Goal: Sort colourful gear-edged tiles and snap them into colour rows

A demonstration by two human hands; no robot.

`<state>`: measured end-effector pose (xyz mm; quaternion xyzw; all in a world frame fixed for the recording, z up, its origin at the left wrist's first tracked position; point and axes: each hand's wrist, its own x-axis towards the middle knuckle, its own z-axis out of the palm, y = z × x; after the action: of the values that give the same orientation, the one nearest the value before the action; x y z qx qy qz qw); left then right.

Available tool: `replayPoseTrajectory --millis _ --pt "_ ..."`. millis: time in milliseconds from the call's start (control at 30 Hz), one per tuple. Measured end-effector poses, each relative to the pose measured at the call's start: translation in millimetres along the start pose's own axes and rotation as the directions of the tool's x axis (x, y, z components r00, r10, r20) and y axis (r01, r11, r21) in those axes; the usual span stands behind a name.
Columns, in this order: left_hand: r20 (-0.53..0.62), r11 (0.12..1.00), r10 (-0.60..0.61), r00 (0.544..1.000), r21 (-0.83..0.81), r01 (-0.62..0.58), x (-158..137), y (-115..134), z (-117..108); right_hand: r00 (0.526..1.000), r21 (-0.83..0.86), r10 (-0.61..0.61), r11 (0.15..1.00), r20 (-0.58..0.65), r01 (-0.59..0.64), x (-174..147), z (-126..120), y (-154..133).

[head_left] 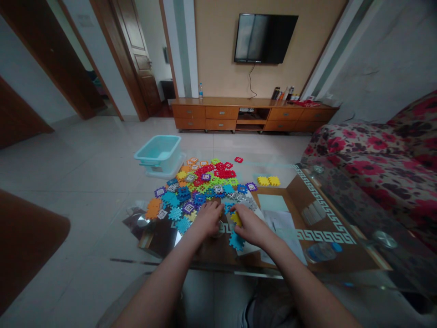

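Yellow interlocking tile, pinched by the curled right hand over the glass table, apparently for steady control; the left hand bends nearby, its fingertips' grip indeterminable. Loose interlocking tiles spread ahead, seemingly for easy reach.

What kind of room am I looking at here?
Most likely a living room in a home: a television hangs on the wall above a long wooden cabinet, and a seat with a flowered cover stands to the right of the glass-topped table.
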<state>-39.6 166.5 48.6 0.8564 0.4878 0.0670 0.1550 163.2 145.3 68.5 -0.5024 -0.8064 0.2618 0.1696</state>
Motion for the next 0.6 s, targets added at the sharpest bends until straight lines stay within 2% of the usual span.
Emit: replayPoseTrajectory --millis 233,367,467,533,600 --pt "-0.098 0.994 0.008 0.995 -0.106 -0.019 7 -2 6 0.997 0.014 -0.003 1.0 -0.074 0.004 3 3 5" --pt "-0.149 0.966 -0.067 0.986 -0.258 0.027 10 -4 9 0.987 0.049 0.018 0.999 -0.159 -0.01 6 0 2" --pt "-0.182 0.942 -0.122 0.976 -0.33 0.056 12 -3 7 0.968 0.136 0.089 0.989 -0.236 -0.058 10 -4 3" --pt "-0.215 0.888 -0.21 0.954 -0.45 0.094 13 0 3 0.944 0.236 0.153 0.968 -0.294 -0.084 13 -6 5" --pt "-0.202 0.74 -0.341 0.918 -0.66 0.129 14 5 0 0.92 0.381 0.232 0.919 -0.315 -0.101 16 -9 7"
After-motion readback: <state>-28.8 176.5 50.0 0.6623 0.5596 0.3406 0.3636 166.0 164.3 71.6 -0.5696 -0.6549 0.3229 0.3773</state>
